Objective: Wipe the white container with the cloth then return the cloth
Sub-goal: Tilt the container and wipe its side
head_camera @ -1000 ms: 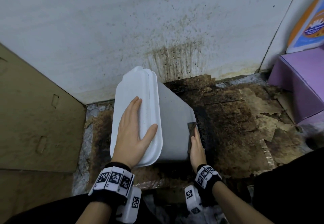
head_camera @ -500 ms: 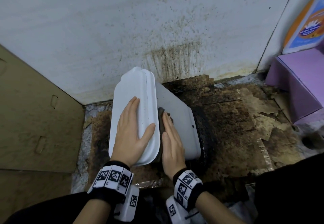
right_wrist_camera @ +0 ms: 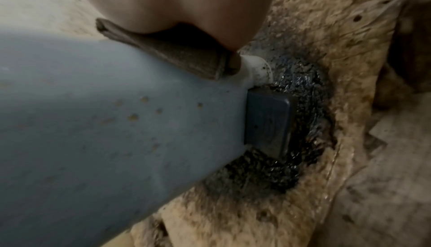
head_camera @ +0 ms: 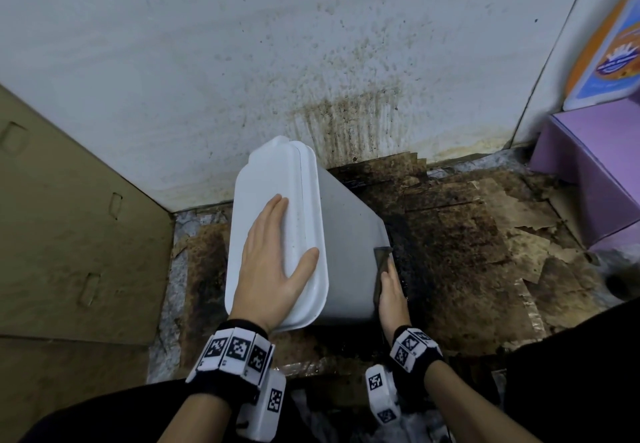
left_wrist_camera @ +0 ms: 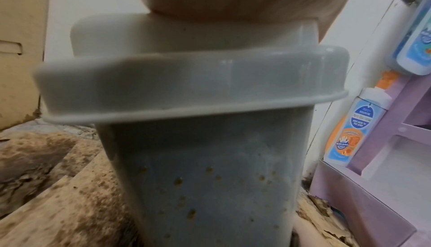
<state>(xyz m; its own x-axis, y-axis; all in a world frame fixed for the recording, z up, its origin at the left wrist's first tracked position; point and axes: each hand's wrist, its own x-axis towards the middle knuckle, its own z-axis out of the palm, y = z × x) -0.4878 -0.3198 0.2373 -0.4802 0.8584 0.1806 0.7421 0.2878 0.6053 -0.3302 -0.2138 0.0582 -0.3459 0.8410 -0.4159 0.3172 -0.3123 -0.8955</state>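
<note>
Pressing cloth (head_camera: 381, 262) flat under right hand (head_camera: 391, 295) fingers against white container (head_camera: 346, 252) side, left hand (head_camera: 273, 269) spread flat on lid (head_camera: 270, 179)

Left hand (head_camera: 273, 262) on the container's lid (head_camera: 273, 200); cloth (head_camera: 381, 262) against its right side.

White container (head_camera: 346, 252), dark grey-brown cloth (head_camera: 381, 259), brown-stained cardboard (head_camera: 467, 252), purple box (head_camera: 588, 172)

Lidded, speckled white container (head_camera: 346, 252) on stained floor — dark cloth (head_camera: 382, 259) against its side
</note>
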